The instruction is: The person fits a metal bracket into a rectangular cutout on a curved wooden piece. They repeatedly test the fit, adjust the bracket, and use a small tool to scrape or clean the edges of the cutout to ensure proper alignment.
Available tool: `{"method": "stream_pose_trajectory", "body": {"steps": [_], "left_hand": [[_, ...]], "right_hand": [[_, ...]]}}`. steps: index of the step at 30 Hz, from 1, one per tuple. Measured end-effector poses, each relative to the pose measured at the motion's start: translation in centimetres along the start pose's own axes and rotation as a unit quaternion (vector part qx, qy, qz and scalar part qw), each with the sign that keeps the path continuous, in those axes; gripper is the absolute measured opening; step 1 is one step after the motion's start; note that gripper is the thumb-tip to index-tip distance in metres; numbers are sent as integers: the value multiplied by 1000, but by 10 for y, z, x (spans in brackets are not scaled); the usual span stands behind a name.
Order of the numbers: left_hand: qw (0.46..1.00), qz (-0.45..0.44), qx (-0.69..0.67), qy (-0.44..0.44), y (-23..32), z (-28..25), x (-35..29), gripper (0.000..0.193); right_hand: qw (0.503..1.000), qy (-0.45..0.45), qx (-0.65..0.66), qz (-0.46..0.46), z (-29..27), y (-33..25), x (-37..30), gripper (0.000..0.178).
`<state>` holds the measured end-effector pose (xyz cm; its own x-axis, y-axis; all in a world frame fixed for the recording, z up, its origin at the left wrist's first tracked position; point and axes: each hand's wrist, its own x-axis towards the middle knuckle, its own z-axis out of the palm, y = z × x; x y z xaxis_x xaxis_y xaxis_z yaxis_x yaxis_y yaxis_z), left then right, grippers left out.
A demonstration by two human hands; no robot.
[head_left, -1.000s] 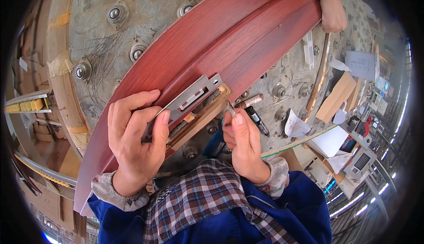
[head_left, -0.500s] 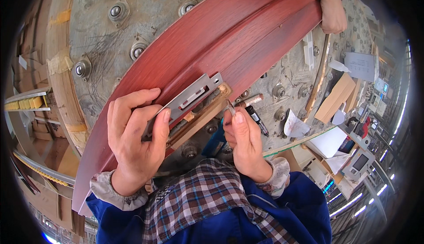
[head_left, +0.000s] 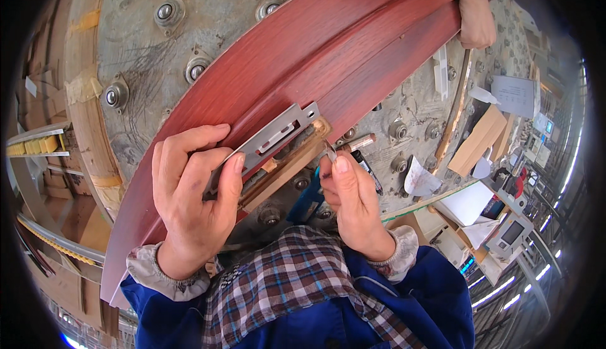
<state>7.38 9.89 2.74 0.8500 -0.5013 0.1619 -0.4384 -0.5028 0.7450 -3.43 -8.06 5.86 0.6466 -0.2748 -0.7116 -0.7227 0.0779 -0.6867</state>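
Note:
A long red wood-grain panel with a moulded profile (head_left: pixel 353 40) lies diagonally before me. My left hand (head_left: pixel 192 191) pinches a grey metal strike plate (head_left: pixel 268 136) between thumb and fingers, holding it tilted over the panel's near edge. Along that edge runs a routed wooden recess (head_left: pixel 287 171), with its rounded end bare beyond the plate. My right hand (head_left: pixel 353 197) is closed on a small metal blade (head_left: pixel 331 153), its tip by the recess's far end. The rest of that tool is hidden in my fingers.
Another person's hand (head_left: pixel 478 24) rests on the panel's far end. Ball rollers (head_left: pixel 197 68) stud the worn metal table. A black marker (head_left: pixel 369 167), a brown stick (head_left: pixel 356 144) and a blue object (head_left: pixel 307 199) lie beside my right hand. Cardboard (head_left: pixel 478 139) lies farther right.
My right hand has shifted slightly right and now covers more of the black marker. The strike plate has moved only a little in my left hand.

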Motion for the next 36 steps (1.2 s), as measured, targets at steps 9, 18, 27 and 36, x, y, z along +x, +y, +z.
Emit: {"method": "stream_pose_trajectory", "body": {"steps": [9,18,27,36], "left_hand": [[1000,-6,-6,3,0,1,0,18],[1000,2,-6,1,-1,0,0,18],[1000,-2,-16,17,1,1,-3,15],[954,233,174,68,13,9,-20,21]], "right_hand": [[999,-5,15,35,2,-5,2,41],[995,-66,-65,-47,12,-1,-3,40],[927,86,-271,-246,9,8,0,53],[986,-28,4,-166,-2,3,-8,20]]}}
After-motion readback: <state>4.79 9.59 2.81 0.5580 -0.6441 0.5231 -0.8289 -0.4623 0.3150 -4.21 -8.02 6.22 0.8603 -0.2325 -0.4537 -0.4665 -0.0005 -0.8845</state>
